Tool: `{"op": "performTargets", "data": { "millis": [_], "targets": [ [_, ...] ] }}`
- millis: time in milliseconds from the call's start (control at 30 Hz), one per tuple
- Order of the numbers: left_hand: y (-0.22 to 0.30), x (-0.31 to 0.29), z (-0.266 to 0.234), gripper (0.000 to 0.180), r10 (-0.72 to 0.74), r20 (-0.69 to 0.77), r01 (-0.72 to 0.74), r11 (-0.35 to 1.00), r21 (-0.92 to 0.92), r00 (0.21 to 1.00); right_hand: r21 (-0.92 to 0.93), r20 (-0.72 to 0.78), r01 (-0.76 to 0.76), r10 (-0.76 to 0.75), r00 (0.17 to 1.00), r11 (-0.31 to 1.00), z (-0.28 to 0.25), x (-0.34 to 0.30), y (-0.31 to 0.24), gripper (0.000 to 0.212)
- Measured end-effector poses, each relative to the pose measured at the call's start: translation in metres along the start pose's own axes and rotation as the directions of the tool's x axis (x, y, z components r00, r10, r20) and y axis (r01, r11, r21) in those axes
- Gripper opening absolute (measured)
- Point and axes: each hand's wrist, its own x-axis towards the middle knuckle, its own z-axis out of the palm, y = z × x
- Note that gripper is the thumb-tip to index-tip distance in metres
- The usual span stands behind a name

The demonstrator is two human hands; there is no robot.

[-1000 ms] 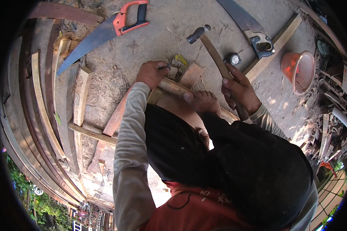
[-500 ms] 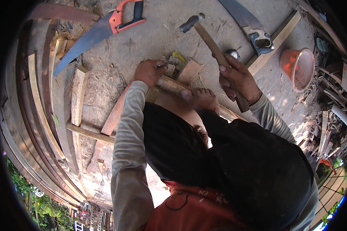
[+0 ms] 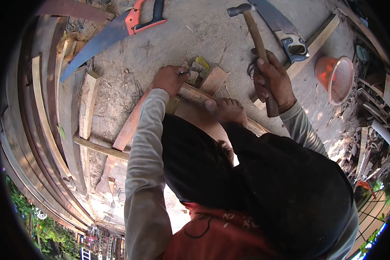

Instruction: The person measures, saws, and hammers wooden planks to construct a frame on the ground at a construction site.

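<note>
My right hand (image 3: 276, 82) is wrapped round the wooden handle of a hammer (image 3: 256, 37), raised to the right of the work with its dark metal head up and away from me. My left hand (image 3: 168, 81) is closed at the end of a wooden strip (image 3: 194, 94), with a small dark metal piece just showing at its fingertips; its kind is hidden. My bare foot (image 3: 231, 110) presses on that strip. A short wood block (image 3: 214, 81) lies against the strip's far side, beside a yellow leaf (image 3: 202, 62).
A red-handled saw (image 3: 104, 43) lies at the far left, and a second saw (image 3: 286, 32) at the far right next to a wooden beam (image 3: 318, 37). An orange pot (image 3: 327, 73) sits at the right near scrap wood (image 3: 372, 117). Long boards (image 3: 41, 104) line the left.
The hammer has swung up and to the right, its head now farther from the strip. My left hand has stayed almost in place.
</note>
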Motion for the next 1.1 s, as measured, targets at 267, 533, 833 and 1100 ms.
{"op": "performTargets", "data": {
  "millis": [267, 533, 833, 1100],
  "targets": [
    [-0.003, 0.005, 0.002, 0.033, -0.046, 0.058, 0.049, 0.997, -0.054, 0.997, -0.180, 0.230, -0.270, 0.308, 0.923, 0.946, 0.004, -0.013, 0.032, 0.030],
    [-0.050, -0.056, -0.029, 0.033, -0.169, -0.241, -0.046, 0.724, -0.688, 0.956, 0.092, -0.285, 0.368, -0.329, 0.900, 0.925, -0.014, 0.008, -0.009, 0.022],
    [-0.152, -0.174, 0.088, 0.033, -0.456, -0.244, 0.076, 0.578, -0.813, 0.856, -0.166, 0.128, -0.178, 0.200, 0.971, 0.970, -0.002, -0.014, 0.001, 0.022],
    [-0.181, -0.177, 0.157, 0.032, -0.520, -0.289, 0.450, 0.849, -0.279, 0.804, 0.014, -0.477, 0.457, -0.396, 0.785, 0.889, -0.009, 0.011, -0.009, 0.015]
  ]
}}
